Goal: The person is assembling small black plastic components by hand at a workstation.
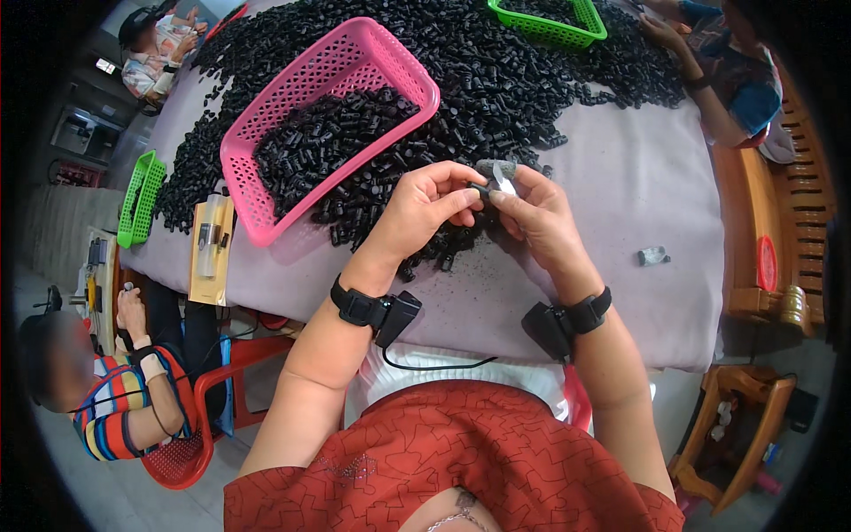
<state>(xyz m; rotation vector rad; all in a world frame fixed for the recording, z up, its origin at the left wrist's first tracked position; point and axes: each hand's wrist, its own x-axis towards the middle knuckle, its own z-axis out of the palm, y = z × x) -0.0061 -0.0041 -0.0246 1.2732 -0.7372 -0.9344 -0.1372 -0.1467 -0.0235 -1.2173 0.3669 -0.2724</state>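
My left hand (pixel 424 211) is closed, pinching a small black cylindrical piece (pixel 480 190) between thumb and fingertips. Facing it, my right hand (pixel 541 217) is closed round a short pale metal blade (pixel 503 181), whose handle is hidden by the fingers. The blade lies close beside the black piece; whether they touch I cannot tell. A grey-green covering (pixel 498 166) shows at my right fingertips. Just beyond both hands spreads a large heap of black cylindrical pieces (pixel 496 97). Dark crumbs are scattered on the cloth under my hands.
A pink perforated basket (pixel 403 64) of black pieces tilts on the heap. Green baskets (pixel 140 199) (pixel 558 34) stand left and far right. A yellow card with a clear tube (pixel 209 248) lies left; a grey roll (pixel 653 256) lies right. Other people sit around the cloth-covered table (pixel 638 177).
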